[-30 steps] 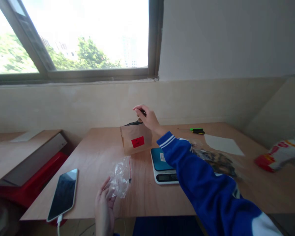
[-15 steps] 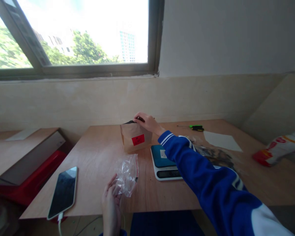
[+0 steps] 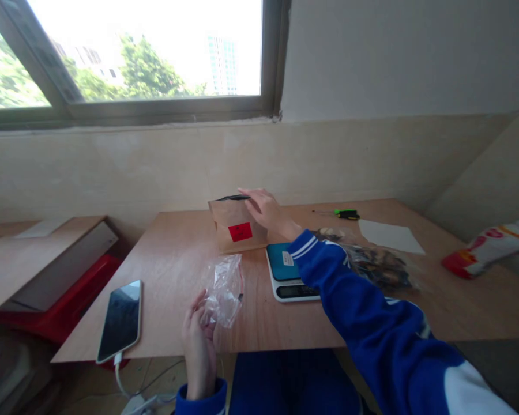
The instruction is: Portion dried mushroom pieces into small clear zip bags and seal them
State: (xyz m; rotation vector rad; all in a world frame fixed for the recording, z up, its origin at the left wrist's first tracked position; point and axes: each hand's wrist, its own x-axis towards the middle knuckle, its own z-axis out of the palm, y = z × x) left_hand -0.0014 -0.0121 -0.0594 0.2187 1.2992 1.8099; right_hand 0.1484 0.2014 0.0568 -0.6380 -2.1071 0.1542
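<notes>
My left hand (image 3: 199,331) pinches the lower left part of a clear zip-lock bag (image 3: 225,297), which has a red strip along its right edge. No contents can be made out in it. Against the upper right of a brown paper bag (image 3: 225,227) rests my right hand (image 3: 266,212), its fingers stretched over the rim. That paper bag stands upright with a red label on its front, and its dark mouth is parted. Just below my right forearm lies a white kitchen scale (image 3: 296,292) with a blue-green top, partly covered by the sleeve.
Clear bags of dark dried pieces (image 3: 383,268) lie right of the scale. Behind them are screwdrivers (image 3: 348,214) and a white sheet (image 3: 391,236). A red-and-white package (image 3: 486,248) sits far right. At the left front edge lies a phone (image 3: 121,320) with its cable plugged in.
My right hand has loosened at the paper bag's rim, its fingers now straighter and further right. The left hand keeps hold of the zip-lock bag. The whole view has tilted slightly down.
</notes>
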